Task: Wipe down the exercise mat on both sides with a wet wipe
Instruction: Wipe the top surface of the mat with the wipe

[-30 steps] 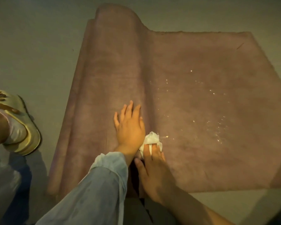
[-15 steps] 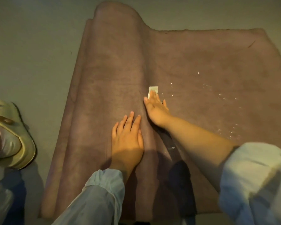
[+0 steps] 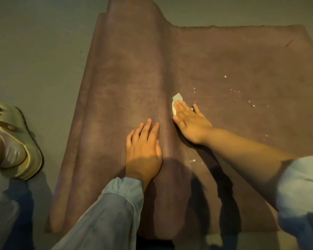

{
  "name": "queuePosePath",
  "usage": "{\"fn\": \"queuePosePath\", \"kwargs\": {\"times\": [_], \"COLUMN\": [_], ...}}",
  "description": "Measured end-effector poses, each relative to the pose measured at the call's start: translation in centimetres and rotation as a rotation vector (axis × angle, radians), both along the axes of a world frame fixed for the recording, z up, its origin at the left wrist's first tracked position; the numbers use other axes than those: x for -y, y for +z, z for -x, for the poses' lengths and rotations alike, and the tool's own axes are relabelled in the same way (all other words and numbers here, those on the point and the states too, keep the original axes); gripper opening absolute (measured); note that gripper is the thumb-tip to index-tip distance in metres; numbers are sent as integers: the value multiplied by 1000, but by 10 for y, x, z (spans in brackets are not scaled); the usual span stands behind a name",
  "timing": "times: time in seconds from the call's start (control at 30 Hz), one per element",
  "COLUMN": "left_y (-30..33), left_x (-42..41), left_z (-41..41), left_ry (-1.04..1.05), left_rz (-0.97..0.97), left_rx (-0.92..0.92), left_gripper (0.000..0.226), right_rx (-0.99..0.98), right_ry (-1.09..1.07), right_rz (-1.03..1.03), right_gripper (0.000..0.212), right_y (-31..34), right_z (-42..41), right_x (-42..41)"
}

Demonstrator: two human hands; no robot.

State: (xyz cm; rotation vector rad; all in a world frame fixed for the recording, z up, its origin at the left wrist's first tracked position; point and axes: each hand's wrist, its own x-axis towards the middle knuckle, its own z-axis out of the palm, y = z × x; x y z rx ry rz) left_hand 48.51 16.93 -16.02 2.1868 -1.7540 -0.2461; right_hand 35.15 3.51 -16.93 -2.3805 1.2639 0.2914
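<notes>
While the exercise mat lies spread across the floor in front of me, running from about my 7 o'clock out to 1 o'clock, its left part humps up in a long ridge that points away from me toward 12. That ridge is what I judge the next stroke depends on: its long axis runs near-to-far, and both hands sit along its right flank. My left hand lies flat on the ridge's slope with the fingers straight and together, aimed at 12, pressing the mat down and gripping nothing. My right hand is farther out, at roughly 1 o'clock from the left, well clear of it, fingers stretched and pressing the wet wipe flat on the mat just right of the ridge's foot; only a white corner of the wipe shows past the fingertips. Bright droplets speckle the mat off toward 2 and 3 o'clock of the right hand, and that flat stretch looks to me like ground not yet covered. The right hand is the nearer one to it, so I would sweep from the ridge's foot out toward 3. A foot in a pale sandal rests on the floor at 9 o'clock, beside the mat's left edge
</notes>
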Motion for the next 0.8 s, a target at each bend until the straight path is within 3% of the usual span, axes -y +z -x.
{"fn": "queuePosePath", "kwargs": {"times": [0.27, 0.47, 0.63, 0.8], "left_y": [0, 8, 8, -3], "left_x": [-1, 4, 5, 0], "left_z": [0, 18, 43, 40], "left_ry": [-27, 86, 169, 129], "left_rz": [-52, -102, -160, -134], "left_rx": [40, -33, -14, 20], "left_gripper": [49, 51, 65, 62], "right_rx": [18, -78, -64, -26], "right_ry": [50, -83, -218, -176], "right_rz": [0, 23, 50, 180], "right_gripper": [57, 69, 64, 53], "right_y": [8, 20, 12, -13], "right_z": [53, 62, 55, 56], "right_x": [-154, -225, -218, -168]}}
